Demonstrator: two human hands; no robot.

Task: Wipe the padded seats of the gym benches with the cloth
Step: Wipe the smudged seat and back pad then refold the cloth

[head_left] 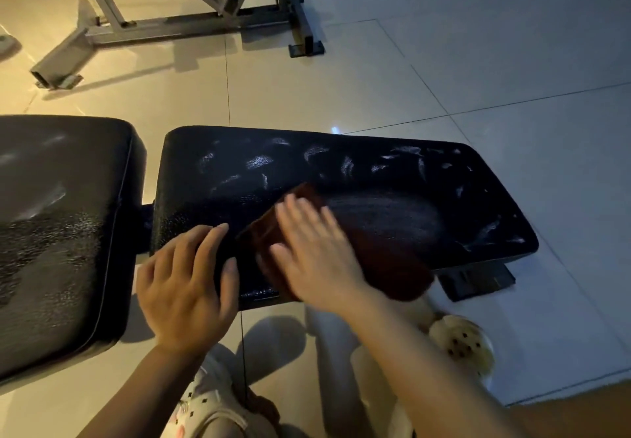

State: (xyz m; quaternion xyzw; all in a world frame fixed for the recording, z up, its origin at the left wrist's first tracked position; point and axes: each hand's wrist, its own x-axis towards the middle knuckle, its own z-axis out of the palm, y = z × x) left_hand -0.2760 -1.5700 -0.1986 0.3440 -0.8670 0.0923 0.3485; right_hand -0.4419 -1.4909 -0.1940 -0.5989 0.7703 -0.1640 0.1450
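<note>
At center frame our right hand [316,253], fingers flat though blurred, presses the brown cloth [382,260] onto the black padded seat [341,178]; our left hand [186,287] rests open on its near-left edge.

We take this for a gym room. A black padded vinyl bench seat [341,178], streaked with white marks, lies beside a second black padded cushion [58,225]. Beyond them a grey steel equipment frame [177,24] stands on large pale glossy floor tiles [478,61]. Lighting is dim, warm at left.
</note>
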